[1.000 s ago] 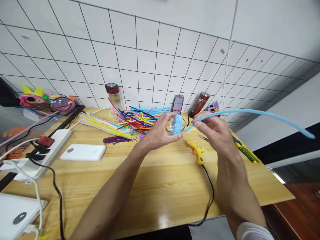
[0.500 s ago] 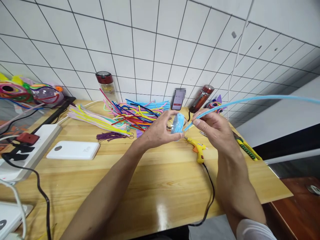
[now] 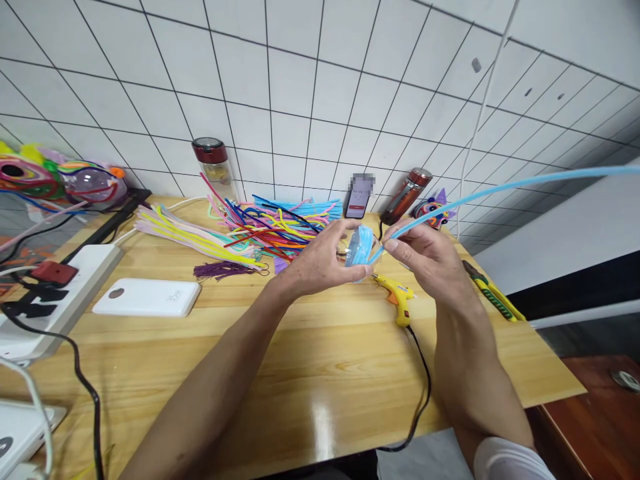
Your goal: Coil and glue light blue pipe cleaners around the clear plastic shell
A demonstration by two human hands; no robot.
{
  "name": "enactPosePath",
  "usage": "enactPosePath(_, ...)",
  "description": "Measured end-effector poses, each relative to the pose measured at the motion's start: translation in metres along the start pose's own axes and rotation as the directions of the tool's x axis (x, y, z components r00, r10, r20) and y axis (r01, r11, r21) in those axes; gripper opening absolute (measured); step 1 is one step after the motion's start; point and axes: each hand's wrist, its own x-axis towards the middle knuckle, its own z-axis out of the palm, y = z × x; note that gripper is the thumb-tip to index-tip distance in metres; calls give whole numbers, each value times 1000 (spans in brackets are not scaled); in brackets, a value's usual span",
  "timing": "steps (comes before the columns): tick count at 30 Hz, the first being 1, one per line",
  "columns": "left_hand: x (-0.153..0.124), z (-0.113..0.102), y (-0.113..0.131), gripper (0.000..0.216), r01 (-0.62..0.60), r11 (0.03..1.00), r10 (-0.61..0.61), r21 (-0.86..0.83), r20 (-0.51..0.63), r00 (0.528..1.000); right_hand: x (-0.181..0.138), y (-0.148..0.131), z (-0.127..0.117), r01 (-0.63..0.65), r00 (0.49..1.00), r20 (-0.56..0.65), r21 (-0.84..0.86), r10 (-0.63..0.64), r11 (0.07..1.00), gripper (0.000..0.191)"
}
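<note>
My left hand [image 3: 333,257] grips a clear plastic ball [image 3: 352,249] partly wrapped in light-blue pipe cleaner, thumb below and fingers above. My right hand [image 3: 417,250] pinches a long light-blue pipe cleaner [image 3: 480,193] close to its end. That end reaches the blue wrapping on the ball, and the rest arcs away past the right edge of the view. Just below the hands a yellow hot glue gun [image 3: 399,297] lies on the wooden table [image 3: 320,373]. Behind the left hand is a pile of multicoloured pipe cleaners [image 3: 275,227].
A white power bank [image 3: 147,298] and a power strip [image 3: 75,293] with cables lie at the left. By the tiled wall stand a glass flask [image 3: 213,163], a phone [image 3: 359,198] and a red-brown thermos [image 3: 407,193]. A green-yellow cutter [image 3: 495,293] rests at the right edge.
The pipe cleaner's end has come against the blue wrapping on the ball. My right hand keeps its pinch, and the view has shifted slightly.
</note>
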Motion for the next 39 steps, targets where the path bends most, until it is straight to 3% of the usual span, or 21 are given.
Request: enactPosePath(39,0,2,0,74,-4,1000,5,-5,55,998,4,2,4,-58,998,38,57,56,997,47)
